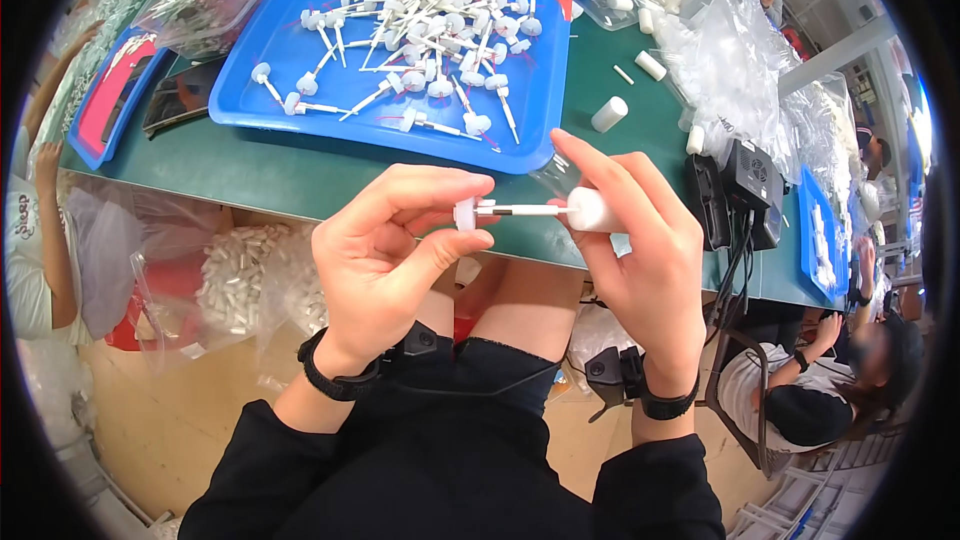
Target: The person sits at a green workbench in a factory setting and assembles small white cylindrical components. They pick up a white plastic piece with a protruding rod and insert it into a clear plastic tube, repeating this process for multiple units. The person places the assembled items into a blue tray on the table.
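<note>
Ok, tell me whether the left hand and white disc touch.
Touching: the head view shows the left hand pinching the white disc between thumb and finger.

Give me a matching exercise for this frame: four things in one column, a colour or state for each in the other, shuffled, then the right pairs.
Things:
1. Left hand
2. Right hand
3. Large tray
4. Tabletop

Colour or state:
A. Holds a white cylinder
B. Green
C. Pinches a round white cap with a thin stem
D. Blue, bearing a heap of white stemmed pieces

Pairs: 1-C, 2-A, 3-D, 4-B
</note>
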### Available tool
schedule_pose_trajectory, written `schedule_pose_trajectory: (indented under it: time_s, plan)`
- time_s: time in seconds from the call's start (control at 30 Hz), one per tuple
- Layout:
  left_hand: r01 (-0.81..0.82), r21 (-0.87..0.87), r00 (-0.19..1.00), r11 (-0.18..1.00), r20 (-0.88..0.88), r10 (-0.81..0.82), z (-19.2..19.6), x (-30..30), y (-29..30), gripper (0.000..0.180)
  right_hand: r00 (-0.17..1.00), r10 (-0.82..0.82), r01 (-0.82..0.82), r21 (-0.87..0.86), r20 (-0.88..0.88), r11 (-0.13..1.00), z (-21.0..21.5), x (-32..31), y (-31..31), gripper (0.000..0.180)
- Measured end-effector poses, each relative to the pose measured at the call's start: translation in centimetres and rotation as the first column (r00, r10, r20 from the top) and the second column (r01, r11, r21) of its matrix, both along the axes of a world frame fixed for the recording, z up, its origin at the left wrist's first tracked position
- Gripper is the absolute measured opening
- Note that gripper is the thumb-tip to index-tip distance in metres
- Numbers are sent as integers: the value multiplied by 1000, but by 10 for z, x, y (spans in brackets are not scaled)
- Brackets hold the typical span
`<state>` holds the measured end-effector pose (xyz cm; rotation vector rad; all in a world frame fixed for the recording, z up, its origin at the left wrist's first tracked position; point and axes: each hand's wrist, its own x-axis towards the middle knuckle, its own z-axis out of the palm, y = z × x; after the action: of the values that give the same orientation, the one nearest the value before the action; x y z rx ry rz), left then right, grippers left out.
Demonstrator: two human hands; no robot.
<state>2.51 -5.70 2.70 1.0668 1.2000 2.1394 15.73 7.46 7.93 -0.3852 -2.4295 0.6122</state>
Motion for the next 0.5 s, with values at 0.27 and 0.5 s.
schedule_pose_trajectory:
  time_s: [0.27, 0.5]
  plan:
    - [51, -26, 995, 998, -85, -53, 1, 3, -2, 28, 994, 11, -20, 87, 109, 996, -3, 5, -3, 52]
    - [66, -68, 957, 996, -279, -82, 1, -1, -3, 21, 923, 210, -154, -190, 324, 970, 3, 12, 0, 43]
